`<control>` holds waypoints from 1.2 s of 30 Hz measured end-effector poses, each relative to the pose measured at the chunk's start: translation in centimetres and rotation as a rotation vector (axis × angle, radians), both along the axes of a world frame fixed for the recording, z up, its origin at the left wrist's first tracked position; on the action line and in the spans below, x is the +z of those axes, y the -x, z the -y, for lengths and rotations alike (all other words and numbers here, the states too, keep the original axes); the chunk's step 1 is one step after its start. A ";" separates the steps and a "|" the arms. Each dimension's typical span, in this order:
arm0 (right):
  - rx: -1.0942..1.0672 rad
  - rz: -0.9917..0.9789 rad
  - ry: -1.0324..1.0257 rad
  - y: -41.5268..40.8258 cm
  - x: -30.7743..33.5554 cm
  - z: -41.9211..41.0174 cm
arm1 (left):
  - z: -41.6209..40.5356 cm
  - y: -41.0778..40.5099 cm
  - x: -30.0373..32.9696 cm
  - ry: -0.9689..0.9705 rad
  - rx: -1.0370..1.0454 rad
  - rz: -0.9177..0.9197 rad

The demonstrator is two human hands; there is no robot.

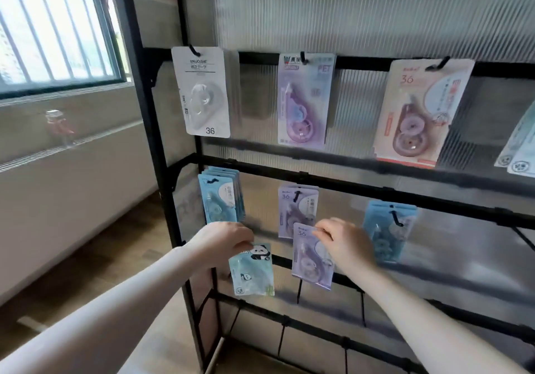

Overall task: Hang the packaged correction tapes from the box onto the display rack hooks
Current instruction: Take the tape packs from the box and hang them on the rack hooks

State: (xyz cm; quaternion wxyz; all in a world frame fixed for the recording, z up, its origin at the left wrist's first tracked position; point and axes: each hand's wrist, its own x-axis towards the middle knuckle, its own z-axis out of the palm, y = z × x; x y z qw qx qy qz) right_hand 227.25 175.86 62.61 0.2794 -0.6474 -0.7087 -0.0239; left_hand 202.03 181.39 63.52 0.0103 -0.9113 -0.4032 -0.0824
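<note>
Left hand (pixel 224 241) pinches a panda pack (pixel 251 269), right hand (pixel 346 243) pinches a purple pack (pixel 309 257), both at the rack's (pixel 162 153) lower rail, between hung blue packs (pixel 221 197) and purple packs (pixel 298 208).

Black metal display rack frame (pixel 162 153): matt, smooth painted bars and hooks. Ribbed translucent plastic back panel (pixel 376 11): fluted, semi-gloss. White card-backed correction tape pack (pixel 201 92): matt card, clear glossy plastic blister. Purple correction tape pack (pixel 304 98) and pink correction tape pack (pixel 419 112): glossy, light glare. Panda-print pale blue pack (pixel 252 269): shiny film. Brown wood-look floor (pixel 86 272): smooth, low sheen.
</note>
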 end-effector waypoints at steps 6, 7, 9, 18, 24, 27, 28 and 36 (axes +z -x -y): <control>0.058 -0.023 -0.198 1.8 2.9 -2.5 | -0.9 0.9 2.4 -0.034 0.013 -0.010; 0.063 -0.028 -0.209 2.1 3.1 -2.9 | -1.1 1.1 2.5 -0.034 0.016 -0.003; 0.071 -0.042 -0.234 2.6 3.3 -3.7 | -1.5 1.3 2.7 -0.039 0.023 0.006; 0.106 -0.027 -0.189 2.5 2.6 -6.0 | -2.9 2.0 3.3 -0.036 0.030 0.050; 0.099 0.014 -0.186 1.9 2.7 -6.6 | -3.5 1.5 3.0 -0.021 0.028 0.060; 0.077 0.058 -0.174 1.8 2.6 -7.3 | -3.6 1.3 3.1 -0.017 0.021 0.061; 0.066 0.064 -0.168 1.8 2.6 -7.5 | -3.6 1.2 3.2 -0.018 0.022 0.057; 0.006 0.110 -0.248 1.7 2.5 -7.0 | -3.5 1.0 4.0 -0.019 0.029 0.016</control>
